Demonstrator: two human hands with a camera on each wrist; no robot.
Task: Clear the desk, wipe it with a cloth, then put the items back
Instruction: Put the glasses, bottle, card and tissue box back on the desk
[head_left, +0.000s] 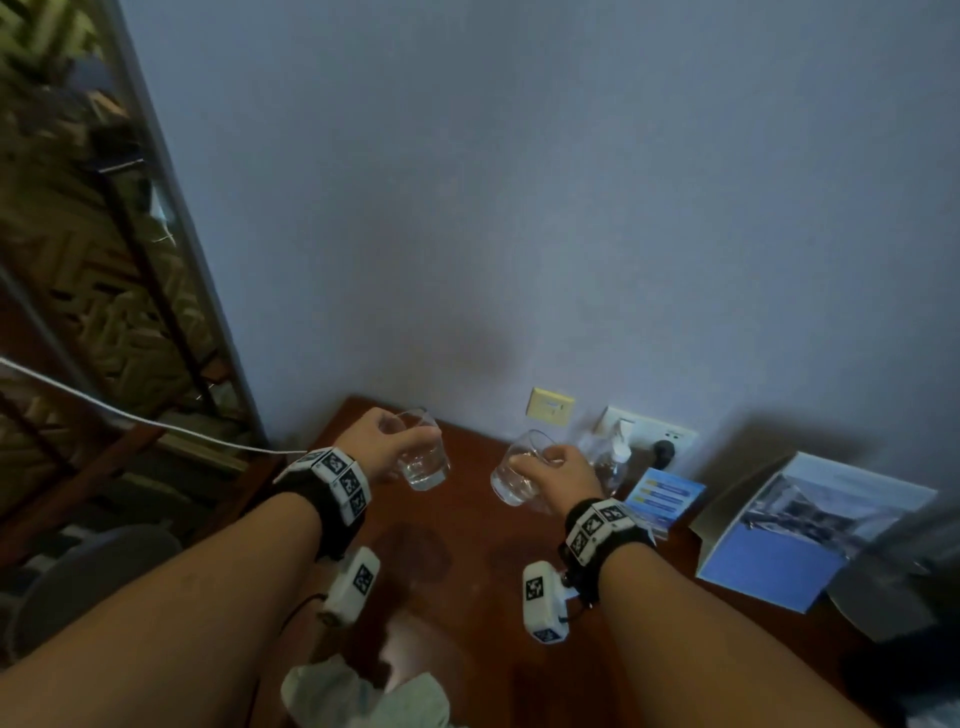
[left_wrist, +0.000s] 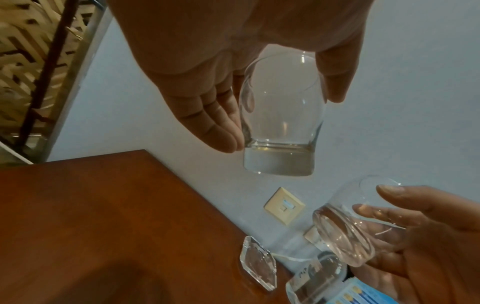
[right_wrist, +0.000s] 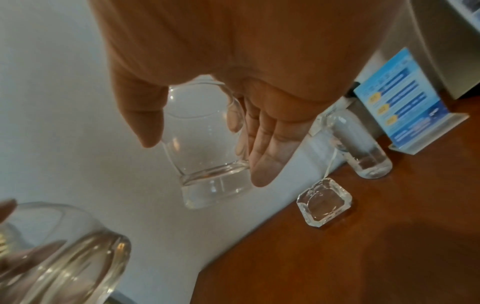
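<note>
Above the desk (head_left: 467, 597), nearer than its wall edge, the left hand (head_left: 376, 441) grasps one empty glass (head_left: 423, 457) and the right hand (head_left: 558, 470) another glass (head_left: 511, 480), with the crumpled cloth (head_left: 363, 696) nearest and a small crystal dish (right_wrist: 324, 202) farthest.

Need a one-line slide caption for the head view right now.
Each hand, left and right, holds an empty glass tumbler above the wooden desk; cloth at near edge.

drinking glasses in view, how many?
2. One glass gripped in the left hand, the other glass in the right hand, both held above the desk.
</note>
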